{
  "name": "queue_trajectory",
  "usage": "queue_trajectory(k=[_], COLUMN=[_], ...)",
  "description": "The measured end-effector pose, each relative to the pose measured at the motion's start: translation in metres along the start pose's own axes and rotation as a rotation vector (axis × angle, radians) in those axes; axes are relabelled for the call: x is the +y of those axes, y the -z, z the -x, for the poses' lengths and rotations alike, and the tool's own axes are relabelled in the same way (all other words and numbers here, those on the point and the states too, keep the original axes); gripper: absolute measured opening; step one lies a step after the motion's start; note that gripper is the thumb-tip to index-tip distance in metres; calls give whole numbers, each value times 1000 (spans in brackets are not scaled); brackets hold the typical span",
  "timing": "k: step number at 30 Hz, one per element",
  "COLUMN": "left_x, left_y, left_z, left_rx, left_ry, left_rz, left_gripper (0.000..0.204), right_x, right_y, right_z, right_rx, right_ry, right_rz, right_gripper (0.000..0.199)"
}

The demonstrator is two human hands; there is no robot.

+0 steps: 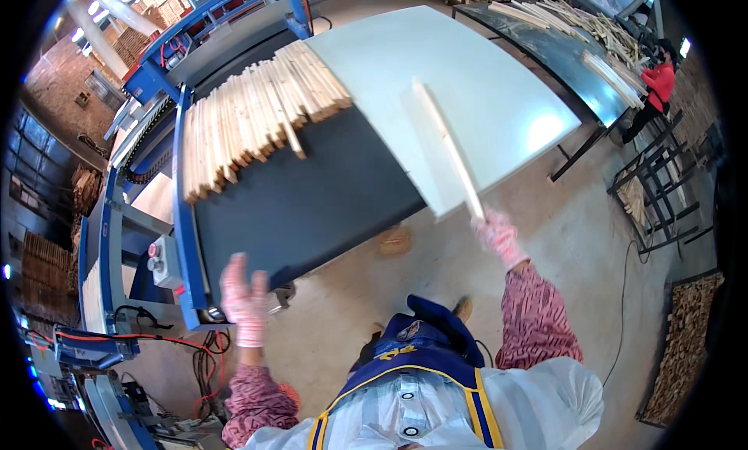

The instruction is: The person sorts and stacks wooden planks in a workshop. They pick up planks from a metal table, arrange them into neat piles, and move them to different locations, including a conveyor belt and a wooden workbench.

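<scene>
My right hand (497,236), in a pink-and-white glove, grips one end of a long pale wooden slat (448,146). The slat reaches up and away over the white table top (483,76). My left hand (245,298), gloved the same way, is raised with fingers spread and holds nothing. It hovers near the lower corner of the blue-framed conveyor (181,216). A row of pale wooden slats (257,115) lies side by side across the dark belt (312,201), well above the left hand.
A second table (561,52) at the upper right carries more slats, and a person in red (658,84) stands by it. A metal rack (654,193) and a crate of wood pieces (686,349) stand at right. Cables and blue machinery (101,349) sit at lower left.
</scene>
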State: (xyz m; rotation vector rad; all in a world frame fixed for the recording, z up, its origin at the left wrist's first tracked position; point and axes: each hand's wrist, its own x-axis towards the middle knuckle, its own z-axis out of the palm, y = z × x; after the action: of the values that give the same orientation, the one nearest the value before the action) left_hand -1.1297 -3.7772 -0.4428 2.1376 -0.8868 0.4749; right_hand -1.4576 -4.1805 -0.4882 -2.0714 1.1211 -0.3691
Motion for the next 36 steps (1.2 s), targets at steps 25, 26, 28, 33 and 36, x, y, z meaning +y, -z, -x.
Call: queue_trajectory(k=[25,26,28,33,36], left_x=[776,804,855,931,972], left_y=[-582,-600,-647,-755,-816], left_z=[128,120,113,77,60], left_rx=[-1614,-1575,-1546,-1596,-1663], left_ry=[106,38,5,211,278], left_rz=[714,628,669,866,703], left_gripper=[60,58,61,61,42], right_x=[372,391,401,448,501], right_y=[315,333,372,480,514], right_z=[22,7,-26,-109,-148], right_rx=[698,698,646,523,511], right_ry=[-162,-159,-298,-259,-148], right_rz=[27,-20,-148,-232,-187], right_gripper=[66,70,71,67,53])
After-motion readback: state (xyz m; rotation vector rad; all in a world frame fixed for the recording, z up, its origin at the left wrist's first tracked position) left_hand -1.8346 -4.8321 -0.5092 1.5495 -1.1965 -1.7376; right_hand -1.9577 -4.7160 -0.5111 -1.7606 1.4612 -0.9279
